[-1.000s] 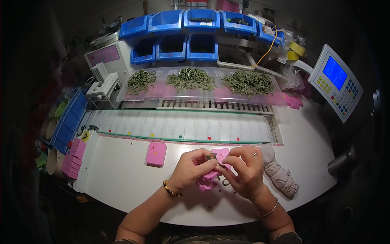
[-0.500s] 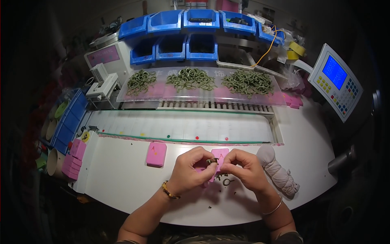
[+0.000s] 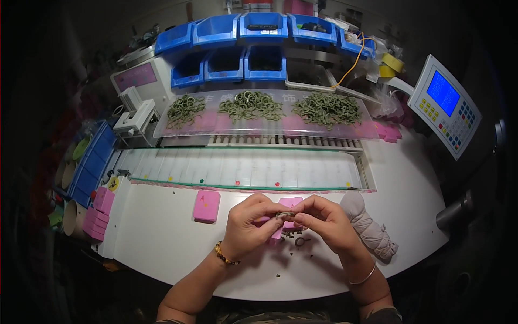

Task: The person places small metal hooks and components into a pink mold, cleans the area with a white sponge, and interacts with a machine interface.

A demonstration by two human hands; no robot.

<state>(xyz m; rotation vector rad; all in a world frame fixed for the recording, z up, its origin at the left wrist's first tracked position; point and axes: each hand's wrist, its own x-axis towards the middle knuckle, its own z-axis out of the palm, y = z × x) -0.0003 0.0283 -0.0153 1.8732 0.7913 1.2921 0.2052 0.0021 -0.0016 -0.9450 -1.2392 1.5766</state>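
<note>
In front of me, my left hand (image 3: pixel 251 218) pinches a small olive-green ring (image 3: pixel 284 215) between thumb and fingers. My right hand (image 3: pixel 325 220) comes from the other side, its thumb and fingertips closed at the ring's right edge. The fingers cover part of the ring. Just behind and under the hands are pink blocks (image 3: pixel 291 202), partly hidden. On the white table below the fingers lie a loose dark ring (image 3: pixel 300 242) and several small olive bits.
A pink block (image 3: pixel 207 206) lies left of my hands, a grey cloth bundle (image 3: pixel 369 227) to the right. Beyond runs a white conveyor belt (image 3: pixel 259 167) with coloured dots. Behind it, a clear tray (image 3: pixel 213 127) bears piles of olive rings. Blue bins (image 3: pixel 265 63) and a control panel (image 3: pixel 445 105) stand around.
My right fingertips have moved left onto the ring, so both hands now meet at it. The ring has turned in my fingers. The conveyor's dots have shifted left.
</note>
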